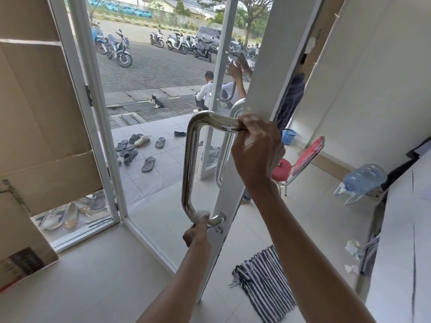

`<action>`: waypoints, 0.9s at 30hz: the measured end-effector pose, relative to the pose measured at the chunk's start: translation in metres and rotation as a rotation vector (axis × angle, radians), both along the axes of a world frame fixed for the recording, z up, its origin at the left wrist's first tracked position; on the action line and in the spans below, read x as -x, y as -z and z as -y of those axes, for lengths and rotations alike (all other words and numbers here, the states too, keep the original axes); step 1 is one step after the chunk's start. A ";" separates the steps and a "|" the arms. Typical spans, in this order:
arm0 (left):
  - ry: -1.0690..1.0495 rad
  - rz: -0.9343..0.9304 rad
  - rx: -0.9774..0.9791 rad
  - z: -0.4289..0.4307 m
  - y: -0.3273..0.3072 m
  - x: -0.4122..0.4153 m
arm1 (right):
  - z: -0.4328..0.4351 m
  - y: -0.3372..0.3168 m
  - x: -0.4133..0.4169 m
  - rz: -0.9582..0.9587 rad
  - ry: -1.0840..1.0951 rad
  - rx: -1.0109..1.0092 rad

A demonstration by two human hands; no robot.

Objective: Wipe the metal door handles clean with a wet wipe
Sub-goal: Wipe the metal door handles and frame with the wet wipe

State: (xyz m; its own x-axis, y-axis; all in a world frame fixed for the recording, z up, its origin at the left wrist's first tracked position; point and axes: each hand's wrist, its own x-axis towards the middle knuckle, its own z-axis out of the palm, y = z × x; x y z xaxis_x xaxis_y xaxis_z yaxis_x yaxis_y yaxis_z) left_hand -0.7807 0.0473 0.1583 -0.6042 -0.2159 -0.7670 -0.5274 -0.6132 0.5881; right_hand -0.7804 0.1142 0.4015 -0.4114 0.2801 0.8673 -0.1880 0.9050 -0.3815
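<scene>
A polished, D-shaped metal door handle [189,164] is fixed to the edge of an open white-framed glass door [263,73]. My right hand [256,148] grips the handle's upper horizontal arm close to the door. My left hand [197,233] presses a crumpled white wet wipe [199,216] against the handle's lower bend, beside the round mounting plate. A second matching handle [225,157] shows on the door's other side, partly hidden by the frame and my right hand.
Brown cardboard [35,113] covers the left pane. Sandals [137,150] lie on the tiled porch outside, where a person sits by a cat. Inside, a striped mat [263,280] lies on the floor, with a red chair [300,159], a water jug [363,178] and a blue basket [288,135] further right.
</scene>
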 end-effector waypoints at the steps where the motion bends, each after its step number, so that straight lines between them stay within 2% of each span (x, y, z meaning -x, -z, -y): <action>1: -0.011 0.012 -0.028 -0.002 -0.001 0.000 | 0.000 0.000 0.001 0.005 -0.014 0.005; 13: -0.059 -0.017 -0.345 -0.035 -0.010 0.004 | -0.001 -0.001 0.002 0.030 0.001 0.026; 25: 0.002 0.025 -0.317 -0.057 0.006 0.019 | -0.002 -0.002 0.003 0.045 -0.001 0.022; 27: -0.001 0.031 -0.289 -0.066 0.032 0.032 | -0.001 -0.003 0.003 0.040 -0.001 0.031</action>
